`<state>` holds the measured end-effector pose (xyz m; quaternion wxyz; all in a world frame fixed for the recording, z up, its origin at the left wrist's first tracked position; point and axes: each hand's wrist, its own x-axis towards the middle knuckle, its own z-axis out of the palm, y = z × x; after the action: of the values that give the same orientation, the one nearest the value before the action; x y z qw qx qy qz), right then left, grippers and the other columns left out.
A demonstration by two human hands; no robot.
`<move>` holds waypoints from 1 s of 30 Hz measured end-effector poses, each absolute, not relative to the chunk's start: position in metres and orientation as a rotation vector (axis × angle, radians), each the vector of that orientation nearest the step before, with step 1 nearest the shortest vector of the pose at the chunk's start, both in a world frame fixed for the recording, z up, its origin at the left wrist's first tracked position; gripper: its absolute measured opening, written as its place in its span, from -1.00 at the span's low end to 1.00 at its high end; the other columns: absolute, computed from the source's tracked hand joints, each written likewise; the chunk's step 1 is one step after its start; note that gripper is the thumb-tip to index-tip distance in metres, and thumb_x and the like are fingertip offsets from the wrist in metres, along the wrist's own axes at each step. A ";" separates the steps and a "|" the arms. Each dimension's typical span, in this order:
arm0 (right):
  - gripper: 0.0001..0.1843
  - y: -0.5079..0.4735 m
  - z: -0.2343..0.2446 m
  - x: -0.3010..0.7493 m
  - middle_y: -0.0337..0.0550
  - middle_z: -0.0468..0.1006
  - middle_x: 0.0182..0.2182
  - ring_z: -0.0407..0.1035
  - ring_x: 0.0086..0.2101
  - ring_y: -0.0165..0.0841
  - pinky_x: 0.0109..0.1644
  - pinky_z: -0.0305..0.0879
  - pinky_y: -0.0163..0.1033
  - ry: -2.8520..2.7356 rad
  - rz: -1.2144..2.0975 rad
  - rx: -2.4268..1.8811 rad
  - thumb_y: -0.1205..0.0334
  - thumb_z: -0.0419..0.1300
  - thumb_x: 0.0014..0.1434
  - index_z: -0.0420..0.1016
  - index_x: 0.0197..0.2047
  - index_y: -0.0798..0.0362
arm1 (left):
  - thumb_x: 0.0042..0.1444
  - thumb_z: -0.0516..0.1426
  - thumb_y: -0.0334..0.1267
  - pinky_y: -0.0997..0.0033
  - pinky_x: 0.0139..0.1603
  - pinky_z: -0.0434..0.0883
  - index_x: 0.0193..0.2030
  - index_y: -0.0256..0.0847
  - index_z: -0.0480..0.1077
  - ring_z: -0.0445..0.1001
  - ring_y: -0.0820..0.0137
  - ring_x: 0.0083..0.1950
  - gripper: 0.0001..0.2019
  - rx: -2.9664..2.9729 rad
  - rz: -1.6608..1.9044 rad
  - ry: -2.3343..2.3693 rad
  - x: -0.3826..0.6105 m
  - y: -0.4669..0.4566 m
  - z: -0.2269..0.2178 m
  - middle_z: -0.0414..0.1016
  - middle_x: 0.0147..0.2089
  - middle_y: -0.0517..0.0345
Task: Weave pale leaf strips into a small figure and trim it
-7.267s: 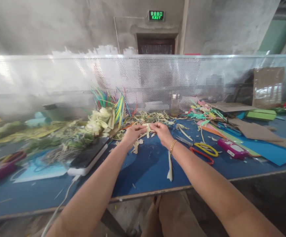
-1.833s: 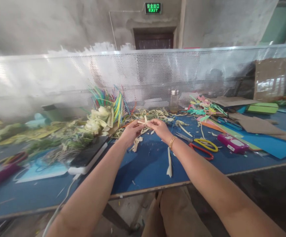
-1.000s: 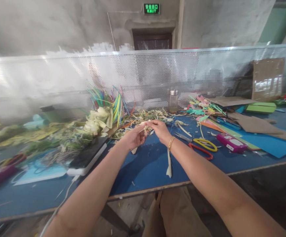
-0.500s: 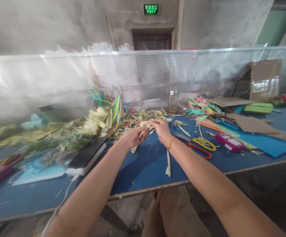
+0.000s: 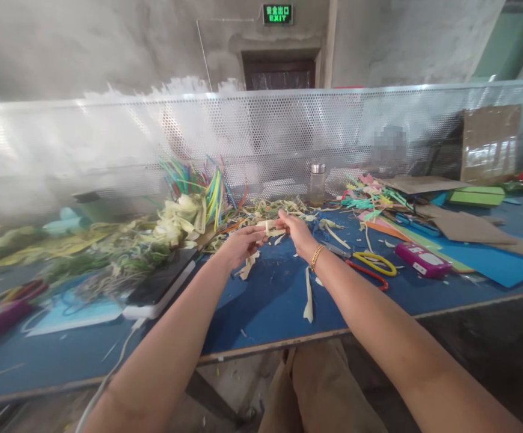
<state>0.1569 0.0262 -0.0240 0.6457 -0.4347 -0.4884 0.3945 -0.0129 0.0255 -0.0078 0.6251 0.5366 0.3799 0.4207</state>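
A cream-coloured strip point(image 5: 271, 228), of cloth or paper, stretches between my hands above the blue tabletop; a band of it crosses the left fingertips. Its exact shape is partly hidden by fingers. My left hand point(image 5: 242, 246) pinches one end, with a loose pale piece point(image 5: 247, 264) hanging below. At the other end, my right hand point(image 5: 298, 233) grips the strip between thumb and fingers, and a gold bracelet point(image 5: 317, 257) circles that wrist. Beside the right forearm lie scissors point(image 5: 374, 263) with yellow and red handles. Another cream strip point(image 5: 308, 297) rests near the front edge.
Left of my hands are a pale green fabric bundle point(image 5: 183, 216), coloured thin sticks point(image 5: 216, 192) and a black-topped device point(image 5: 160, 285) with a white cable. A glass bottle point(image 5: 317, 185) stands behind. Rightward lie a purple box point(image 5: 422, 260), cardboard point(image 5: 473, 231) and blue sheets point(image 5: 505, 264).
My hands have drawn slightly apart, the right one shifting a little rightward. More of the cream strip shows between them, and the left fingers are straighter.
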 end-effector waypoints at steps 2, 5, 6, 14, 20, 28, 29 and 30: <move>-0.58 0.026 -0.024 0.157 -0.15 0.57 -0.46 0.41 -0.38 -0.35 -0.25 0.27 -0.25 -1.134 0.931 -0.994 -0.17 0.28 -0.05 0.55 -0.50 0.07 | -0.17 0.36 -0.32 0.60 -0.53 0.21 -0.27 -0.25 0.51 0.41 0.55 -0.49 -0.74 1.288 0.974 0.904 -0.013 0.026 -0.009 0.54 -0.42 0.13; -0.69 0.023 -0.025 0.155 -0.18 0.60 -0.44 0.43 -0.34 -0.35 -0.18 0.28 -0.24 -1.241 0.992 -0.944 -0.01 0.38 -0.15 0.57 -0.47 0.07 | -0.17 0.37 -0.30 0.60 -0.54 0.21 -0.27 -0.25 0.49 0.40 0.56 -0.51 -0.72 1.262 0.939 0.883 -0.013 0.026 -0.008 0.54 -0.42 0.14; -0.72 0.021 -0.024 0.154 -0.19 0.60 -0.43 0.43 -0.33 -0.36 -0.16 0.28 -0.24 -1.246 1.005 -0.915 0.04 0.39 -0.18 0.57 -0.46 0.07 | -0.14 0.36 -0.25 0.60 -0.55 0.21 -0.28 -0.24 0.48 0.40 0.56 -0.52 -0.74 1.233 0.927 0.870 -0.013 0.026 -0.007 0.52 -0.44 0.15; -0.79 0.017 -0.023 0.145 -0.18 0.60 -0.43 0.45 -0.34 -0.33 -0.29 0.26 -0.27 -1.051 1.182 -0.843 0.13 0.37 -0.20 0.55 -0.46 0.05 | -0.01 0.28 -0.08 0.59 -0.58 0.26 -0.24 -0.18 0.44 0.44 0.50 -0.49 -0.73 1.058 0.832 0.837 -0.010 0.022 -0.006 0.50 -0.42 0.16; -0.76 0.019 -0.026 0.142 -0.19 0.60 -0.41 0.44 -0.30 -0.35 -0.13 0.31 -0.21 -1.116 1.050 -0.787 0.13 0.40 -0.21 0.56 -0.46 0.07 | -0.03 0.32 -0.22 0.60 -0.55 0.26 -0.31 -0.19 0.43 0.45 0.53 -0.49 -0.81 1.146 0.951 0.850 -0.003 0.024 -0.015 0.52 -0.44 0.18; -0.73 0.021 -0.028 0.144 -0.23 0.57 -0.44 0.42 -0.35 -0.39 -0.14 0.33 -0.21 -1.212 0.981 -0.802 0.06 0.38 -0.15 0.52 -0.43 0.05 | -0.02 0.32 -0.30 0.64 -0.55 0.28 -0.31 -0.19 0.40 0.53 0.49 -0.40 -0.82 1.075 0.939 0.824 -0.003 0.020 -0.010 0.50 -0.43 0.20; -0.72 0.021 -0.028 0.143 -0.24 0.56 -0.45 0.42 -0.36 -0.39 -0.16 0.33 -0.22 -1.216 0.977 -0.807 0.05 0.37 -0.15 0.50 -0.43 0.05 | -0.03 0.32 -0.31 0.65 -0.55 0.28 -0.31 -0.19 0.40 0.53 0.49 -0.39 -0.81 1.065 0.942 0.817 -0.003 0.019 -0.010 0.50 -0.44 0.21; -0.72 0.021 -0.029 0.142 -0.25 0.55 -0.46 0.40 -0.37 -0.40 -0.17 0.32 -0.23 -1.219 0.969 -0.815 0.04 0.36 -0.14 0.49 -0.43 0.04 | -0.04 0.32 -0.33 0.65 -0.56 0.28 -0.32 -0.19 0.39 0.52 0.50 -0.42 -0.81 1.060 0.952 0.816 -0.002 0.019 -0.010 0.49 -0.45 0.23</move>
<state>0.1420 0.0208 -0.0290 0.6382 -0.3569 -0.5340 0.4245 -0.0022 0.0190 -0.0101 0.6814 0.4726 0.3637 0.4243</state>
